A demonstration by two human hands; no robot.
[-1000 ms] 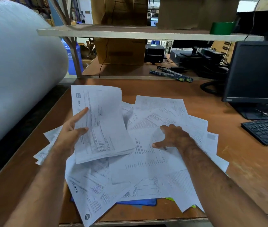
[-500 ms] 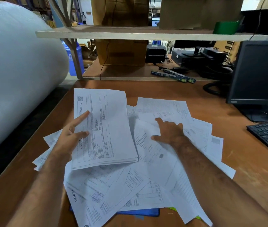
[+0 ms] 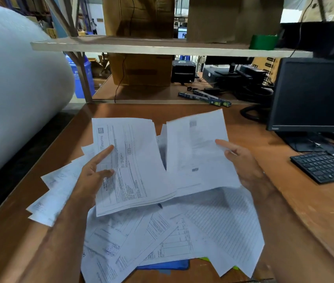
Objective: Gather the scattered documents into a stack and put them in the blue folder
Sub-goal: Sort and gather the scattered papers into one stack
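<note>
I'm partway through the gathering, by my reading. My left hand (image 3: 95, 176) grips a small stack of documents (image 3: 133, 164) by its left edge, thumb on top and the other fingers hidden beneath, held raised above the table (image 3: 305, 211). My right hand (image 3: 241, 160) pinches a single sheet (image 3: 194, 152) at its right edge, lifted and tilted beside the stack, its lower left corner tucked under the stack. That sheet seems ready to join the stack, so the pile in my left hand is only a start. Plenty remains: loose papers (image 3: 213, 227) lie fanned and overlapping on the table below both hands, with a few more poking out to the left under my forearm. The blue folder (image 3: 172, 264) sits at the near edge of the table, mostly buried under those sheets, only a strip of it showing. Nothing is in it yet as far as I can tell; squaring the stack and uncovering the folder both lie ahead.
</note>
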